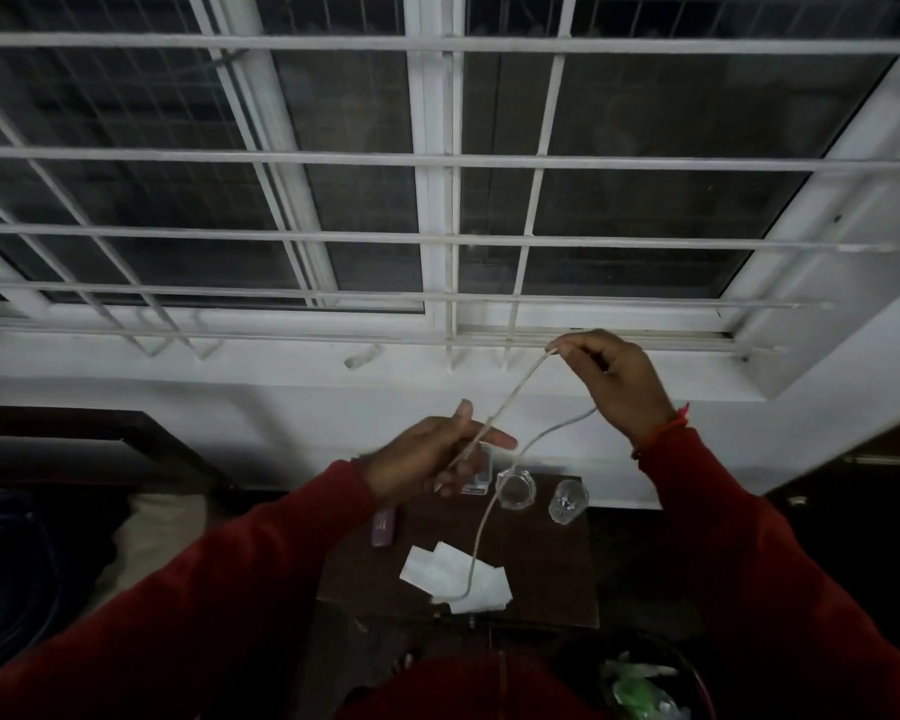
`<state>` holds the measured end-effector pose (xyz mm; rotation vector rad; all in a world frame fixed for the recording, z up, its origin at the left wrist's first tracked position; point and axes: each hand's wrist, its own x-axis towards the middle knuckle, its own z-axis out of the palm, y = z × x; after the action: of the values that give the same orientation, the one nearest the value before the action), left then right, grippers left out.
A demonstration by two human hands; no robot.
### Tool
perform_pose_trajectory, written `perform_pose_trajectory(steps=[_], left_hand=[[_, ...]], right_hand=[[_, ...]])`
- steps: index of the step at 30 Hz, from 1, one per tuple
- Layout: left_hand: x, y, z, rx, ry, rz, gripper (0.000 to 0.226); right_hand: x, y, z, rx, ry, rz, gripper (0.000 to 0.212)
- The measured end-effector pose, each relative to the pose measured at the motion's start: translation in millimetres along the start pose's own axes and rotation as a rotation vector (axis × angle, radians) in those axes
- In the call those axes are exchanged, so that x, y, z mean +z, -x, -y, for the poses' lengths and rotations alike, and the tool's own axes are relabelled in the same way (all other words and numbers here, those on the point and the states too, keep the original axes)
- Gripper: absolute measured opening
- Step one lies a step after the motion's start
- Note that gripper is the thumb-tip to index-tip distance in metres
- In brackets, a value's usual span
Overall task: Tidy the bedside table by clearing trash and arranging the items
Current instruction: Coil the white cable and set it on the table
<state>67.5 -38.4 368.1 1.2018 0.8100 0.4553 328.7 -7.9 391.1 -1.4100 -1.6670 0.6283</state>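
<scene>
A thin white cable (510, 394) stretches between both hands above the small dark wooden bedside table (541, 563). My right hand (614, 379) pinches one part of it high up near the window sill. My left hand (427, 457) grips it lower down. The cable's loose part loops down from the right hand and ends on white paper scraps (440, 566) lying on the table. Also on the table are a purple lighter-like stick (383, 527), a clear glass bowl (515, 491), a small clear glass (568, 500) and a clear box (481, 475) partly hidden by my left hand.
A barred white window (437, 163) fills the wall ahead, its sill just behind my right hand. A dark bin with green and white trash (640, 683) stands at the bottom right. A dark bag (0, 563) lies at the left on bedding.
</scene>
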Motion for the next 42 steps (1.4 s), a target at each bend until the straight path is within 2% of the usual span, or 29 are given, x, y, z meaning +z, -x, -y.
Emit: perform_pose_trajectory(steps=[3, 5, 8, 11, 13, 15, 18, 20, 22, 24, 27, 31, 34, 36, 38, 40, 42], left_hand=[[21, 4, -18, 0.019, 0.153, 0.096, 0.046], [26, 0, -32, 0.087, 0.345, 0.064, 0.037], [19, -12, -47, 0.227, 0.550, -0.074, 0.035], [9, -28, -52, 0.329, 0.572, -0.237, 0.038], [0, -39, -43, 0.417, 0.330, -0.423, 0.034], [-9, -45, -32, 0.489, -0.114, -0.569, 0.030], [-18, -46, -11, 0.443, -0.611, -0.522, 0.036], [-11, -39, -3, 0.311, -0.669, -0.415, 0.037], [6, -30, -5, 0.151, -0.519, -0.272, 0.046], [23, -23, -12, 0.024, -0.272, -0.124, 0.053], [37, -18, -28, -0.024, 0.197, -0.004, 0.044], [36, -28, -47, 0.157, 0.522, -0.105, 0.037], [24, -41, -52, 0.294, 0.572, -0.303, 0.029], [13, -48, -46, 0.333, 0.373, -0.461, 0.024], [3, -51, -33, 0.406, -0.164, -0.604, 0.018], [-6, -51, -19, 0.501, -0.615, -0.566, 0.010], [-9, -44, -13, 0.424, -0.790, -0.426, 0.014]], right_hand=[[19, 10, -15, 0.162, -0.092, -0.063, 0.015], [34, 20, -15, 0.291, -0.195, -0.047, 0.017], [61, 44, -10, 0.296, -0.221, 0.190, 0.023], [79, 63, 1, 0.194, -0.172, 0.464, 0.024], [80, 66, 10, 0.138, -0.144, 0.536, 0.027], [74, 63, 17, 0.085, -0.123, 0.511, 0.025], [58, 50, 22, 0.014, -0.082, 0.436, 0.017], [44, 36, 20, -0.032, -0.049, 0.353, 0.010], [31, 23, 16, -0.003, -0.074, 0.275, 0.006], [24, 15, 10, 0.028, -0.101, 0.223, 0.006], [26, 14, -5, 0.051, -0.167, 0.196, 0.015], [49, 32, -18, 0.172, -0.153, 0.146, 0.027], [72, 54, -11, 0.154, -0.119, 0.321, 0.026], [81, 65, 4, 0.073, -0.050, 0.459, 0.029], [82, 67, 14, -0.033, 0.028, 0.497, 0.035], [74, 61, 24, -0.092, 0.071, 0.446, 0.032], [59, 51, 28, -0.124, 0.134, 0.352, 0.026]])
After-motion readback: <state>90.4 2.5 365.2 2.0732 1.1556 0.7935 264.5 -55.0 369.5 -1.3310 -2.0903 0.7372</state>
